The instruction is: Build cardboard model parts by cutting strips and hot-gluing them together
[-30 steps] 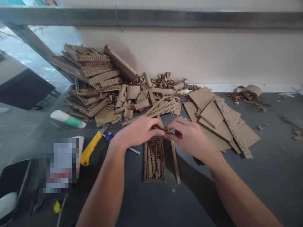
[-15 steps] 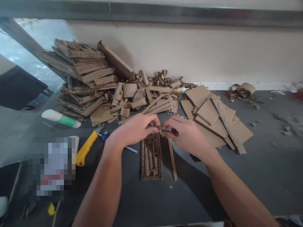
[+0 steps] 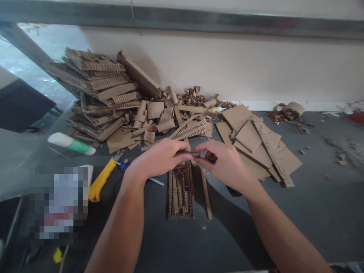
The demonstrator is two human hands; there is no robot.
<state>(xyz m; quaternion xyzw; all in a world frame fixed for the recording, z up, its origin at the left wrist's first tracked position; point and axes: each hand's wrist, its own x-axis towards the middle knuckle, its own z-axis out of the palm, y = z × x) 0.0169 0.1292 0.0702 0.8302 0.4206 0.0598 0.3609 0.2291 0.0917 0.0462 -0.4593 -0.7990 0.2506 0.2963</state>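
Observation:
My left hand (image 3: 162,157) and my right hand (image 3: 223,161) meet above the dark floor, and both pinch a small brown cardboard piece (image 3: 195,154) between their fingertips. The right hand also has something dark red (image 3: 212,157) tucked in its fingers. Just below the hands lies a rectangular cardboard frame (image 3: 181,191) with toothed edges and cut-outs. Beside that frame on the right, a narrow toothed cardboard strip (image 3: 206,193) rests on the floor.
A tall stack of corrugated cardboard (image 3: 96,96) and curled scraps (image 3: 170,110) sit against the wall. Flat cardboard sheets (image 3: 256,142) lie to the right. A yellow utility knife (image 3: 99,184), a blue-handled tool (image 3: 126,165) and a green-and-white glue tube (image 3: 71,143) lie at the left.
The view has shifted slightly. Both hands stay together pinching the small piece, with only slight finger movement.

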